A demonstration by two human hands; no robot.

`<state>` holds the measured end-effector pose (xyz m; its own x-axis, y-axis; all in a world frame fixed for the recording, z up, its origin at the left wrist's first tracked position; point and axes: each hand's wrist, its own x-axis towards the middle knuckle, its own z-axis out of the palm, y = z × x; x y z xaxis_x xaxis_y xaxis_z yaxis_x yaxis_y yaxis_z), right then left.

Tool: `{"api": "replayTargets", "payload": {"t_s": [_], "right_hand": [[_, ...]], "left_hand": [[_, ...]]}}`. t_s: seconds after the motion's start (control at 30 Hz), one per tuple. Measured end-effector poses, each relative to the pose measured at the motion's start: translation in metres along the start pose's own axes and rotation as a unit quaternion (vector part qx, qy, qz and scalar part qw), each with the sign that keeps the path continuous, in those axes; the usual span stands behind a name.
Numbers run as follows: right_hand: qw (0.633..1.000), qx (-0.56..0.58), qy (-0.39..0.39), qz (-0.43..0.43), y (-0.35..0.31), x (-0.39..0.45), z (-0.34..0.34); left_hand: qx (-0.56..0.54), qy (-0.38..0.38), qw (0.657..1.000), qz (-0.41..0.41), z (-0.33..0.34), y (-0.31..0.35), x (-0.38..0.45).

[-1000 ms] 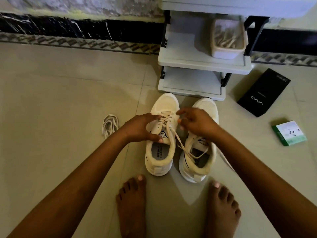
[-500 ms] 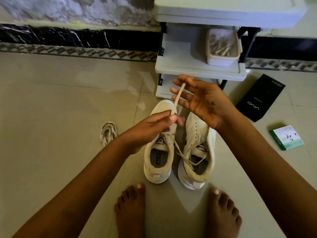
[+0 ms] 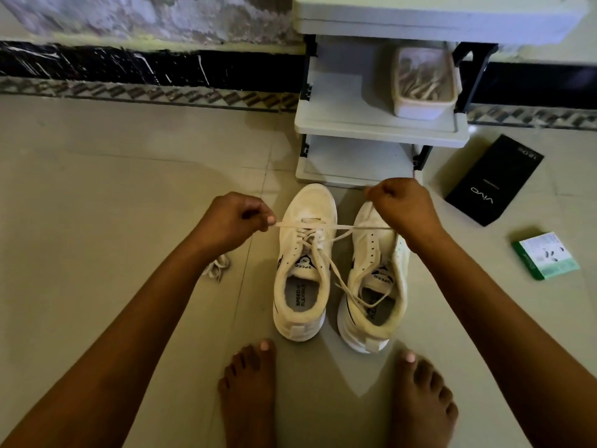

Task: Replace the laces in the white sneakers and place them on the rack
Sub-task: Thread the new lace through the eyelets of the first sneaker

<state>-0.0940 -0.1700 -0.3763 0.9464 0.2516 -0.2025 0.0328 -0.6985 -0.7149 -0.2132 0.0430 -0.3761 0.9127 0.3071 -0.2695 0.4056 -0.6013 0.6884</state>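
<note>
Two white sneakers stand side by side on the floor, toes toward the rack (image 3: pixel 381 127). The left sneaker (image 3: pixel 303 270) carries a cream lace (image 3: pixel 326 227) in its upper eyelets. My left hand (image 3: pixel 234 218) pinches one end of that lace to the left of the shoe. My right hand (image 3: pixel 400 208) is closed on the other end, above the toe of the right sneaker (image 3: pixel 374 279). The lace is stretched flat between both hands. Loose lace lengths trail over the right sneaker's opening.
A bundled spare lace (image 3: pixel 218 266) lies on the floor under my left forearm. A white box of laces (image 3: pixel 423 82) sits on the rack's middle shelf. A black carton (image 3: pixel 494 179) and a green-white packet (image 3: pixel 546 255) lie to the right. My bare feet are near the shoes' heels.
My right hand has come down from above the rack's lower shelf and closed into a fist. Both hands have moved apart sideways, pulling the lace taut across the left sneaker.
</note>
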Motion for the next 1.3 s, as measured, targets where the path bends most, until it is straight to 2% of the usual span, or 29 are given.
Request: {"api": "replayTargets", "payload": {"t_s": [0.03, 0.1, 0.13, 0.17, 0.23, 0.27, 0.33, 0.47, 0.57, 0.7, 0.83, 0.93, 1.03, 1.2, 1.3], "right_hand": [[0.995, -0.093, -0.019, -0.011, 0.001, -0.002, 0.0], [0.952, -0.299, -0.053, -0.039, 0.0, -0.009, 0.001], [0.927, -0.363, -0.062, -0.068, -0.001, -0.013, 0.002], [0.919, -0.374, -0.069, -0.106, -0.002, -0.016, 0.004], [0.944, -0.257, -0.117, -0.169, -0.01, -0.022, 0.011], [0.96, -0.162, -0.155, -0.169, -0.016, -0.025, 0.015], [0.965, -0.034, -0.217, -0.142, -0.024, -0.031, 0.024], [0.974, 0.027, -0.174, -0.142, -0.022, -0.034, 0.034], [0.973, 0.07, -0.185, -0.115, -0.014, -0.034, 0.039], [0.983, 0.033, -0.142, -0.108, -0.003, -0.034, 0.051], [0.984, -0.001, -0.135, -0.118, 0.006, -0.042, 0.065], [0.981, -0.024, -0.131, -0.143, 0.008, -0.046, 0.072], [0.975, -0.065, -0.124, -0.17, 0.004, -0.046, 0.077], [0.97, -0.107, -0.11, -0.187, -0.001, -0.049, 0.081], [0.966, -0.138, -0.114, -0.185, -0.003, -0.048, 0.083]], "left_hand": [[-0.004, 0.012, 1.0, 0.01, 0.0, 0.001, 0.0], [-0.006, 0.015, 0.999, 0.032, 0.001, 0.004, 0.0], [-0.001, 0.004, 0.999, 0.045, 0.001, 0.006, 0.0], [0.008, -0.009, 0.998, 0.062, 0.002, 0.009, 0.0], [0.032, -0.026, 0.994, 0.098, 0.006, 0.015, -0.001], [0.04, -0.026, 0.993, 0.112, 0.009, 0.018, -0.002], [0.04, -0.011, 0.991, 0.127, 0.014, 0.023, -0.004], [0.002, 0.04, 0.992, 0.119, 0.018, 0.024, -0.006], [-0.024, 0.042, 0.992, 0.116, 0.024, 0.021, -0.008], [-0.037, 0.046, 0.997, 0.059, 0.034, 0.012, -0.01], [0.037, -0.054, 0.998, -0.013, 0.051, -0.003, -0.015], [-0.062, -0.045, 0.996, -0.055, 0.055, -0.012, -0.017], [-0.174, -0.046, 0.979, -0.092, 0.053, -0.018, -0.016], [-0.274, -0.053, 0.948, -0.151, 0.053, -0.02, -0.014], [-0.287, -0.057, 0.942, -0.163, 0.054, -0.02, -0.013]]}}
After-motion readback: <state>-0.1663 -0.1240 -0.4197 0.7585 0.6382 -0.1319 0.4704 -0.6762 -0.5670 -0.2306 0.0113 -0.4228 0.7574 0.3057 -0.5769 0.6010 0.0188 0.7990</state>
